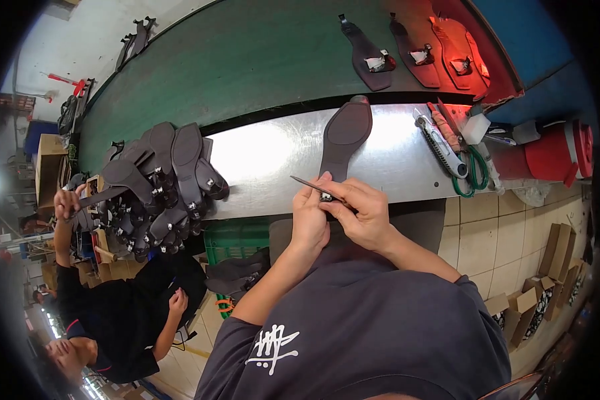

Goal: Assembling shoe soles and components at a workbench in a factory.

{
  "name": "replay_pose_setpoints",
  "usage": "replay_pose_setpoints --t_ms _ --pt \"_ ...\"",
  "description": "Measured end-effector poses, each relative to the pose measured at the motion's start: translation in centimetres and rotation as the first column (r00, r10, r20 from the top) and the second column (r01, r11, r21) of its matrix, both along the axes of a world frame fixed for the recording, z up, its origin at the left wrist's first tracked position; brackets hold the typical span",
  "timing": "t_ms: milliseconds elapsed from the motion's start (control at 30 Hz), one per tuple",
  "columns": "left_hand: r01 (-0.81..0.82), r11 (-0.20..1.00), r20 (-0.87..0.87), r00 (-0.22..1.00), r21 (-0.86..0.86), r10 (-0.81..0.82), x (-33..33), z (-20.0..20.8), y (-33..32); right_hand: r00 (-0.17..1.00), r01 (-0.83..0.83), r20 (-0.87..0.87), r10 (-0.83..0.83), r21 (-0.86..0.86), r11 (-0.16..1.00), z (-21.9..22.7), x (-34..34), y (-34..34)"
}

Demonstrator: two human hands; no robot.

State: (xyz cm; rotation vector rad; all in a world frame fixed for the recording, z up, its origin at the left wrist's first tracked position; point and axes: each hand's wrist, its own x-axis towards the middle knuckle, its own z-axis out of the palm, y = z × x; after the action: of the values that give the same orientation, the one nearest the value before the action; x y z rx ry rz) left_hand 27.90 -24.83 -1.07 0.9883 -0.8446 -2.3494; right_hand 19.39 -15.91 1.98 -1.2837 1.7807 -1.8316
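A dark sandal point(347, 127) lies sole up on the steel work surface, its toe pointing away from me and its heel end at my hands. My left hand point(309, 215) is closed around the heel end, beside a small shiny metal piece point(326, 197). In my right hand point(365, 212) is a slim dark pointed tool point(307, 182), pinched between thumb and fingers, its tip angled left across the left fingertips. My fingers partly cover the heel end and strap.
Dark sandals point(153, 180) pile up on the left, where a co-worker's hand point(68, 202) touches one. Across the green belt point(267, 60) lie three sandals, one under red light. A utility knife point(440, 143), green-handled scissors point(473, 172) and a red container point(550, 157) are on the right.
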Motion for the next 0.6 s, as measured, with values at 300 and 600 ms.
replay_pose_setpoints --t_ms 300,600 --pt "0.072 0.934 0.070 0.996 -0.350 -0.050 1.7 5.3 -6.1 0.991 0.134 -0.006 -0.136 0.210 0.969 -1.0 -3.5 1.4" --pt "0.046 0.415 0.384 0.484 -0.909 0.786 23.3 16.9 -25.6 0.912 0.370 -0.309 -0.270 0.335 0.867 -2.3 -8.9 5.8"
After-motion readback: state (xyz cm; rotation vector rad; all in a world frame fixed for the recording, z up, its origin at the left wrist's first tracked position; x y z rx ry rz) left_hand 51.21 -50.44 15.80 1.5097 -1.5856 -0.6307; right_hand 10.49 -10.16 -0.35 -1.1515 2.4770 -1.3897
